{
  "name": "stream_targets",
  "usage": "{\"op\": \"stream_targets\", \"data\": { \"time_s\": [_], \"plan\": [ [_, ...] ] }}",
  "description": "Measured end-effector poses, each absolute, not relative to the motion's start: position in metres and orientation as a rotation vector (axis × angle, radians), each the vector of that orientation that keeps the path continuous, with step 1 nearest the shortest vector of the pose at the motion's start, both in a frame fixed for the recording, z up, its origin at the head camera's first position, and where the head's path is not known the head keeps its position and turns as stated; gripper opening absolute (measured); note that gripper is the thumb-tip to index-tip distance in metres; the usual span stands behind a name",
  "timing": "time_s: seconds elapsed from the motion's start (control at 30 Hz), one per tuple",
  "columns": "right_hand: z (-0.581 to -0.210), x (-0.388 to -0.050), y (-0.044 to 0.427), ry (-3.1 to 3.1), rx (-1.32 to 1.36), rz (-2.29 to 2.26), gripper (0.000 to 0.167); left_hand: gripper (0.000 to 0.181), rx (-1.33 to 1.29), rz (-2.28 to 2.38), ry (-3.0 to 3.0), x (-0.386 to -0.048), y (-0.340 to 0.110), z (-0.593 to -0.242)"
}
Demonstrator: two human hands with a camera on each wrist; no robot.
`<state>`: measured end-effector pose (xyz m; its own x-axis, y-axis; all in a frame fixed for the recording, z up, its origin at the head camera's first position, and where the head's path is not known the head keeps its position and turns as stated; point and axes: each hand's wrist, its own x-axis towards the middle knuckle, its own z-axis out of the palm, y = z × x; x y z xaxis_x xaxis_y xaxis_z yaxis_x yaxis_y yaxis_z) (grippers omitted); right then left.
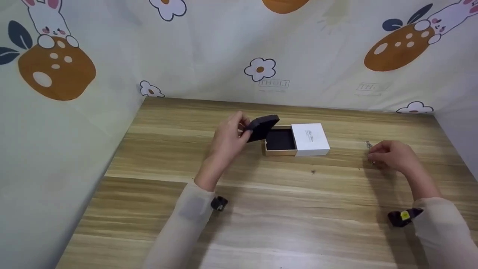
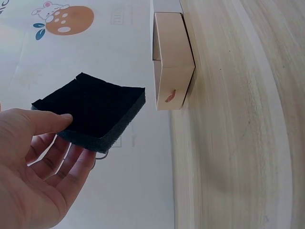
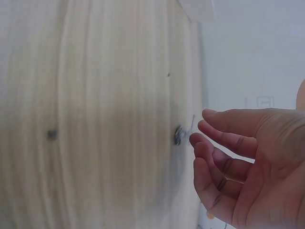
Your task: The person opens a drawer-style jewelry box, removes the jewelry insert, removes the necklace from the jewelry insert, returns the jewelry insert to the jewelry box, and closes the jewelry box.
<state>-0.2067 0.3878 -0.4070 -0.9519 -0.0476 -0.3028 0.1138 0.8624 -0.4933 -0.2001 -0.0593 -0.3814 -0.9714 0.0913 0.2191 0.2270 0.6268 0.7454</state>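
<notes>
My left hand (image 1: 228, 137) pinches a square black foam pad (image 1: 262, 127), raised and tilted beside a small box. Thumb on top and fingers beneath hold the pad (image 2: 90, 112) in the left wrist view; a thin dark loop (image 2: 102, 156) shows under it. The box's drawer (image 1: 281, 152) is pulled out leftward from its white sleeve (image 1: 310, 137) and has a black inside. At the right, my right hand (image 1: 394, 155) is by a small silvery trinket (image 1: 369, 145) on the table. In the right wrist view its bent fingertips appear just apart from the trinket (image 3: 178, 135).
The wooden table (image 1: 261, 216) meets a patterned cloth wall (image 1: 209, 63) behind the box. A small dark speck (image 1: 313, 172) lies in front of the box, and a tinier one (image 1: 359, 169) sits nearer the right hand. The drawer has a small pull tab (image 2: 170, 96).
</notes>
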Motion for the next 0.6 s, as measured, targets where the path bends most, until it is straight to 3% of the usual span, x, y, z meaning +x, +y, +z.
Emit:
{"op": "stream_targets", "data": {
  "time_s": [0.6],
  "plan": [
    [-0.386,-0.217,0.330,2.819,-0.144,-0.686,0.039,0.015,-0.271,-1.246,-2.697,-0.197,-0.063,-0.380]
  ]
}}
